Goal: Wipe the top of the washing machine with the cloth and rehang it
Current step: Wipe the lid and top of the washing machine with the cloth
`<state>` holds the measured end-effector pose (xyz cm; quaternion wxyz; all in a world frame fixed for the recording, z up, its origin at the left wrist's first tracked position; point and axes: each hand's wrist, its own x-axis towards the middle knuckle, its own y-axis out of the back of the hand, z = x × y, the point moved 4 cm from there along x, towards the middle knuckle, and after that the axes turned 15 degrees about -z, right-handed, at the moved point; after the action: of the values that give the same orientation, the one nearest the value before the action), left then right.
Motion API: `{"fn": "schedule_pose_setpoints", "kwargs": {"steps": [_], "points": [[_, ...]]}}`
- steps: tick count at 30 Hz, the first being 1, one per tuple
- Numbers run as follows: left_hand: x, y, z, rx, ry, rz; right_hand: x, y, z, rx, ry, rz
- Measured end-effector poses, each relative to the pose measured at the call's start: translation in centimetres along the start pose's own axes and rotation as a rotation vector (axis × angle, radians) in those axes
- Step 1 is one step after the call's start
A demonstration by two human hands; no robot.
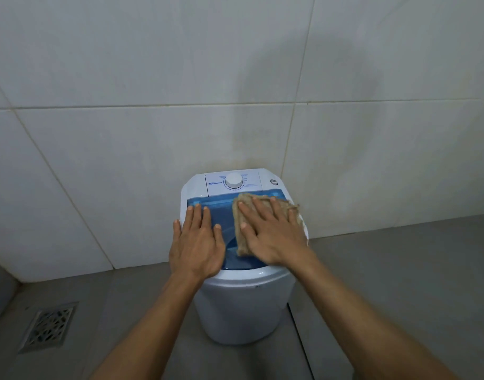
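— Item, left of the dial (233, 181)?
— Left hand (198, 241), grip apart, flat on the blue lid (220, 211).
— Right of it?
— Right hand (273, 237), grip spread, pressing the cloth (242, 237) on the washing machine (235, 305). Wiping step, I'd judge; next, sweep leftward.

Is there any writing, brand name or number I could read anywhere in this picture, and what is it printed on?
Blue brand logo on the white control panel of the small white washing machine, left of the round white dial: too blurred to read.
Tiny markings around the dial: too small to read.
Beige woven cloth, blue translucent lid, wall tiles, metal floor drain: no text.
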<state>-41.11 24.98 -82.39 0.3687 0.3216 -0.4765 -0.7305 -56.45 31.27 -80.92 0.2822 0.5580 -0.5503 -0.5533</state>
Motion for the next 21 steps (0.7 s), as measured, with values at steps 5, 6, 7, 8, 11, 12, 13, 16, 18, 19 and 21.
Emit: {"fn": "schedule_pose_setpoints", "kwargs": {"steps": [5, 6, 7, 8, 11, 12, 13, 16, 18, 19, 21], "points": [[-0.2, 0.0, -0.1, -0.024, 0.0, 0.027, 0.7, 1.2, -2.7, 0.034, -0.029, -0.121], [-0.2, 0.0, -0.1, -0.038, -0.006, 0.033, 0.0, 1.8, -3.0, 0.026, -0.012, -0.122], [-0.3, 0.1, 0.0, -0.058, -0.014, 0.043, -0.7, 2.6, -2.9, 0.021, -0.015, -0.104], [-0.4, 0.1, 0.0, -0.084, -0.017, 0.059, -1.3, 3.5, -2.7, 0.026, -0.037, -0.072], [-0.7, 0.5, 0.3, -0.116, -0.047, 0.144, -1.5, 5.4, -1.3, 0.076, -0.105, 0.101], [-0.9, 0.6, 0.6, -0.092, -0.074, 0.172, -1.1, 5.6, -1.1, 0.078, -0.093, 0.15], [-1.0, 0.7, 0.9, -0.066, -0.104, 0.197, -0.5, 5.6, -1.0, 0.074, -0.065, 0.176], [-1.0, 1.0, 1.6, -0.062, -0.163, 0.234, 0.9, 5.7, -1.0, 0.038, 0.002, 0.164], [-0.8, 1.3, 1.9, -0.075, -0.167, 0.247, 1.9, 5.8, -0.9, -0.029, 0.01, 0.162], [-0.7, 1.5, 2.2, -0.081, -0.166, 0.255, 2.2, 5.8, -0.9, -0.054, 0.011, 0.174], [-0.6, 2.0, 2.7, -0.112, -0.163, 0.274, 2.7, 5.8, -0.9, -0.073, 0.013, 0.208]]}}
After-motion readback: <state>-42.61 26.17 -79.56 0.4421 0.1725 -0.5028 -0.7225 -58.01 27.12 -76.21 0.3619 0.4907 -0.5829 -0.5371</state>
